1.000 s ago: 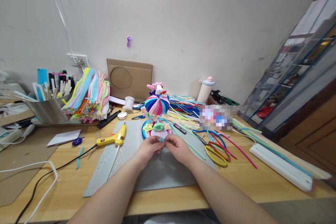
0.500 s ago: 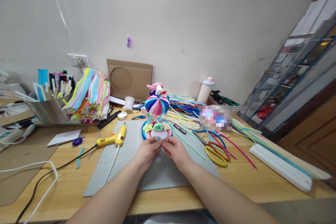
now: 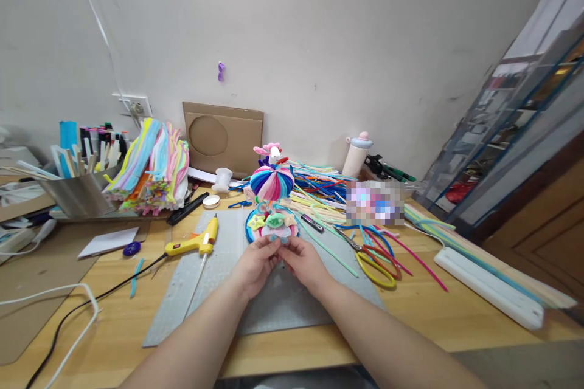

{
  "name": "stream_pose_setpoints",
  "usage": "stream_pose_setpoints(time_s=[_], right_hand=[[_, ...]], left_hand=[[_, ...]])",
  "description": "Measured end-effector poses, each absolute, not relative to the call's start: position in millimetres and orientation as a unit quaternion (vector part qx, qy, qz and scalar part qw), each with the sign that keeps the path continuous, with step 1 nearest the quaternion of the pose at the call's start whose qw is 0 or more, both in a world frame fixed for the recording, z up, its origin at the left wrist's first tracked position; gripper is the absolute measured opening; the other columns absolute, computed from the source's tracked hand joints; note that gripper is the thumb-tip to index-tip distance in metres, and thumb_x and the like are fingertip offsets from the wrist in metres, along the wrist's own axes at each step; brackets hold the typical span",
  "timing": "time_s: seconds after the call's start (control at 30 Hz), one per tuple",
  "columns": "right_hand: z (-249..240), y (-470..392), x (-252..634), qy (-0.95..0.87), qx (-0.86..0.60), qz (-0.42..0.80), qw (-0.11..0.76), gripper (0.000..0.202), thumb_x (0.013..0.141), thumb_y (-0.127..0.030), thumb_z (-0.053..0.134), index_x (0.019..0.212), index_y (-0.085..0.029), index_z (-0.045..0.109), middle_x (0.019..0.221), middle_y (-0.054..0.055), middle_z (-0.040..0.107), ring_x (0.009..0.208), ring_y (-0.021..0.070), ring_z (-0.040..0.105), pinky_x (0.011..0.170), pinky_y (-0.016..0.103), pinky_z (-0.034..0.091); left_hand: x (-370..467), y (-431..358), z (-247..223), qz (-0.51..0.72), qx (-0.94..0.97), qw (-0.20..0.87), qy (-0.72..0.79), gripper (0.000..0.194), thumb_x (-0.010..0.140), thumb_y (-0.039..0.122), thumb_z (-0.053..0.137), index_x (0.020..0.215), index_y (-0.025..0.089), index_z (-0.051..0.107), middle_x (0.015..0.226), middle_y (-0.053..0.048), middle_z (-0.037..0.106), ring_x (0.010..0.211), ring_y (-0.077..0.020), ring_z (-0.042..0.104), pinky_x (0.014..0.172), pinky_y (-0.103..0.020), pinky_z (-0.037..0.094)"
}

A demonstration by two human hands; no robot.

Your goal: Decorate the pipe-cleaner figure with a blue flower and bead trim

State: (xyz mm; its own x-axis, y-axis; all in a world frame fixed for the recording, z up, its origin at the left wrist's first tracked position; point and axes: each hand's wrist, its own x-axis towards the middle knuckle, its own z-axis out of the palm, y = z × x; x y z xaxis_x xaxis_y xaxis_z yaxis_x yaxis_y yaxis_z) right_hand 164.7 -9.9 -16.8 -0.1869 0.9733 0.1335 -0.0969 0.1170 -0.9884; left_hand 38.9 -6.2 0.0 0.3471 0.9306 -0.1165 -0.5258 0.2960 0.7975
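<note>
A colourful pipe-cleaner ornament (image 3: 272, 183) stands upright on the grey cutting mat (image 3: 219, 292). It has a striped blue, pink and white dome, a small white-and-pink figure on top, and a round blue-rimmed base (image 3: 250, 232) with a yellow star and a green shape on it. My left hand (image 3: 256, 264) and my right hand (image 3: 306, 262) meet at the base's front edge, fingers pinched. Between the fingertips shows a small light-blue piece (image 3: 274, 237); the fingers partly hide it, and I cannot tell whether it is joined to the base.
Left on the mat lies a yellow glue gun (image 3: 196, 244) with its black cord. Scissors (image 3: 376, 264) and a marked black tool (image 3: 312, 223) lie right. Loose pipe cleaners (image 3: 314, 188) spread behind. A metal bin of sticks (image 3: 84, 191), pipe-cleaner bundles (image 3: 150, 164) and a white power strip (image 3: 486, 285) flank the work.
The view has shifted very slightly. Both hands stay pinched at the base's front edge, with the light-blue piece showing a little more between the fingertips.
</note>
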Motion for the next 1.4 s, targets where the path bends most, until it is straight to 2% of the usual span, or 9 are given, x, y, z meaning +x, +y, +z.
stream_pose_setpoints(time_s=[0.17,0.43,0.63,0.83,0.97,1.07,1.17,1.3,1.4], right_hand=[[-12.3,-11.2,166.4,-0.563,-0.377,0.491,0.548,0.019,0.076,-0.034,0.059,0.066,-0.018,0.053,0.053,-0.006,0.046,0.045,0.0079,0.036,0.044,0.022,0.027],[-14.0,-8.8,175.2,-0.575,-0.392,0.471,0.543,0.014,0.073,-0.021,0.054,0.062,-0.019,0.047,0.052,-0.007,0.039,0.048,0.0083,0.035,0.047,0.021,0.027],[-15.6,-9.1,175.4,-0.605,-0.374,0.452,0.540,0.013,0.079,-0.026,0.056,0.070,-0.018,0.052,0.060,-0.004,0.047,0.054,0.0102,0.042,0.051,0.023,0.032],[-15.4,-14.4,175.0,-0.651,-0.368,0.404,0.527,0.017,0.081,-0.029,0.058,0.069,-0.018,0.053,0.064,-0.003,0.047,0.058,0.0115,0.044,0.054,0.023,0.034],[-10.3,-10.4,185.9,-0.607,-0.384,0.426,0.550,0.020,0.090,-0.035,0.046,0.087,-0.019,0.058,0.059,-0.004,0.044,0.050,0.0107,0.040,0.049,0.023,0.033],[-6.3,-4.8,193.2,-0.641,-0.364,0.407,0.540,0.023,0.088,-0.034,0.050,0.104,-0.022,0.060,0.078,0.001,0.053,0.058,0.0114,0.046,0.052,0.023,0.037],[-2.9,-2.9,196.2,-0.700,-0.337,0.357,0.519,0.016,0.085,-0.029,0.056,0.097,-0.022,0.064,0.093,0.004,0.056,0.069,0.0133,0.051,0.059,0.024,0.041],[-1.8,-4.8,196.0,-0.719,-0.348,0.323,0.508,0.007,0.082,-0.024,0.059,0.087,-0.020,0.061,0.088,0.003,0.055,0.065,0.0119,0.049,0.055,0.023,0.038],[-3.0,-5.3,195.3,-0.733,-0.345,0.307,0.499,0.007,0.080,-0.024,0.061,0.085,-0.019,0.059,0.085,0.002,0.055,0.066,0.0127,0.049,0.057,0.023,0.039]], left_hand=[[37.7,-4.2,-0.8,0.510,0.362,0.700,0.344,0.020,0.062,0.025,0.079,0.069,0.012,0.066,0.058,0.002,0.058,0.054,-0.0059,0.049,0.054,-0.018,0.038],[37.2,-5.0,-0.9,0.488,0.370,0.698,0.371,0.026,0.054,0.023,0.083,0.068,0.010,0.066,0.060,-0.001,0.062,0.054,-0.0083,0.053,0.055,-0.021,0.040],[37.7,-6.7,2.8,0.509,0.338,0.713,0.344,0.029,0.056,0.026,0.083,0.073,0.013,0.064,0.064,0.001,0.062,0.058,-0.0078,0.055,0.058,-0.020,0.041],[35.6,-6.7,4.9,0.516,0.323,0.718,0.337,0.028,0.059,0.029,0.082,0.072,0.013,0.063,0.065,0.001,0.061,0.059,-0.0073,0.055,0.058,-0.019,0.042],[33.5,-6.8,7.6,0.482,0.369,0.702,0.372,0.031,0.058,0.030,0.082,0.075,0.013,0.063,0.066,0.000,0.061,0.056,-0.0075,0.053,0.055,-0.019,0.040],[33.0,-7.4,8.0,0.452,0.405,0.697,0.382,0.032,0.057,0.031,0.082,0.076,0.013,0.064,0.065,0.001,0.059,0.054,-0.0069,0.050,0.054,-0.019,0.039],[32.8,-7.8,7.4,0.449,0.409,0.704,0.368,0.031,0.056,0.031,0.083,0.075,0.014,0.065,0.064,0.002,0.056,0.055,-0.0067,0.048,0.055,-0.020,0.039],[32.0,-7.6,7.0,0.456,0.405,0.699,0.374,0.031,0.058,0.035,0.081,0.076,0.013,0.067,0.072,-0.001,0.061,0.062,-0.0081,0.051,0.057,-0.020,0.039],[31.7,-7.7,6.2,0.437,0.418,0.701,0.378,0.032,0.060,0.038,0.079,0.072,0.012,0.066,0.067,-0.002,0.061,0.060,-0.0083,0.051,0.056,-0.020,0.039]])
